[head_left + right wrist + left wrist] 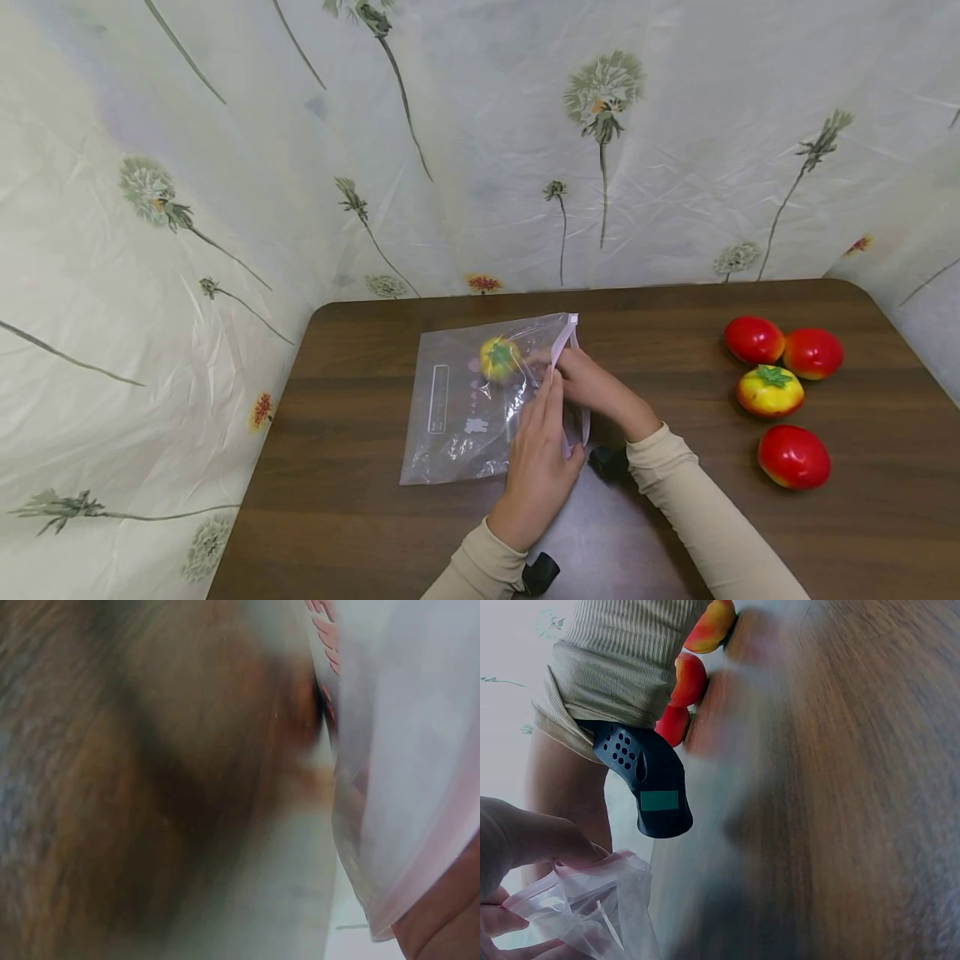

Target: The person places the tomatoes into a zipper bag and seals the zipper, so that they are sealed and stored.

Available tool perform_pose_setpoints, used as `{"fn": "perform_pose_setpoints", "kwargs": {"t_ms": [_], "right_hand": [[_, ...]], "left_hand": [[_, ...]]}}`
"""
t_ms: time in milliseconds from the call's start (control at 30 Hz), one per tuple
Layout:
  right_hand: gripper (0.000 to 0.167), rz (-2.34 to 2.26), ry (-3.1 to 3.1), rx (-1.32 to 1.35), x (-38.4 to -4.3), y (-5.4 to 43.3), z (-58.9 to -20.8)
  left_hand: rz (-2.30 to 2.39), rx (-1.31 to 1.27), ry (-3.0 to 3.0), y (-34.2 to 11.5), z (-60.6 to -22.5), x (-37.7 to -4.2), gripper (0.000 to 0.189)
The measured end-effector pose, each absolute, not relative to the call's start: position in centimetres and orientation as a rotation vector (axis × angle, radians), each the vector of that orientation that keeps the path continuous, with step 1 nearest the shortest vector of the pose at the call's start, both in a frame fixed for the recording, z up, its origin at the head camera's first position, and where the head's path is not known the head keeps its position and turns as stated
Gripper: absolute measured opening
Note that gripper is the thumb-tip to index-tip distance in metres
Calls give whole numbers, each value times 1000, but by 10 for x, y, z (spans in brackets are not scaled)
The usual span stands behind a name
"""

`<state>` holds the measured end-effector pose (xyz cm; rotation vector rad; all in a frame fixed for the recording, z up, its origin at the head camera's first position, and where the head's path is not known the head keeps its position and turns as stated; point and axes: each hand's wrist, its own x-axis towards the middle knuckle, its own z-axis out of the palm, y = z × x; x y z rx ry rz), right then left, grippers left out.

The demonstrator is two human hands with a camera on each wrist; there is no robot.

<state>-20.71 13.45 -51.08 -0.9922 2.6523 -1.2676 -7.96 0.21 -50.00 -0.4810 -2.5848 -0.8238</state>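
Observation:
A clear zip bag with a pink zip edge lies on the table, its mouth toward the right. Inside it is a yellow toy fruit with a green leafy top. My left hand grips the bag at its mouth, the pink edge between thumb and fingers in the left wrist view. Through the mouth reaches my right hand, its fingers inside the bag, one extended toward the fruit and seen through the plastic. In the right wrist view the bag's pink edge crosses that hand.
To the right on the brown wooden table sit red toy fruits and a yellow-red one with a green top. A curtain with dandelion prints hangs behind the table and along its left side. Black wrist straps are on both arms.

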Motion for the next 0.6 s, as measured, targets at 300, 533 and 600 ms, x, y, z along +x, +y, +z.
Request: {"fn": "perform_pose_setpoints", "kwargs": {"t_ms": [300, 533, 600], "right_hand": [[32, -1279, 2622, -999, -208, 134, -512], [30, -1252, 2654, -978, -206, 136, -512], [29, -1237, 2685, -975, -205, 137, -512]], "left_hand": [[-815, -480, -2584, 2, -501, -80, 109], [-824, -482, -2581, 2, -501, -80, 109], [-827, -482, -2583, 2, -501, -80, 109]]}}
